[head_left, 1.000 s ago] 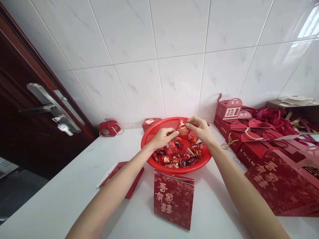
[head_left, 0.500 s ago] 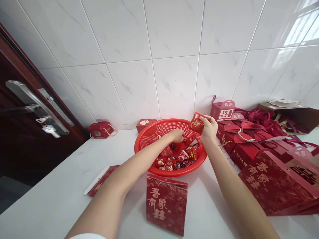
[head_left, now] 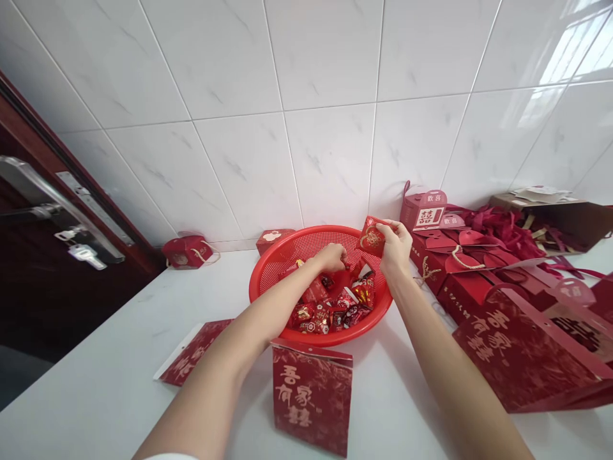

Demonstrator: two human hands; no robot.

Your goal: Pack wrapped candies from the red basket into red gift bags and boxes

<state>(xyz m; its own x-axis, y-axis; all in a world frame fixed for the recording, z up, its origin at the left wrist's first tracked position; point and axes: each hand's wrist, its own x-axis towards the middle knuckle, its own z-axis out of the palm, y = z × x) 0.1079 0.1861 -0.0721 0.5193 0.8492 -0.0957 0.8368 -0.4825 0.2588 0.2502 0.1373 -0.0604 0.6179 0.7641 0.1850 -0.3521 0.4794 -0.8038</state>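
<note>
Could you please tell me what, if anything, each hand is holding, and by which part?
The right hand holds a red packet by its right-hand edge. The left hand is in the basket; whether it grips anything cannot be told.

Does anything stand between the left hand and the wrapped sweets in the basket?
Nothing visible does. The left hand is inside the red basket, by the wrapped sweets; its fingertips are partly hidden. The right hand holds a red packet near the far right rim, out of the way.

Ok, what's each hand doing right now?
Left hand: curled inside the red basket, can't tell if it's holding anything.
Right hand: closed, holding a red packet.
</note>
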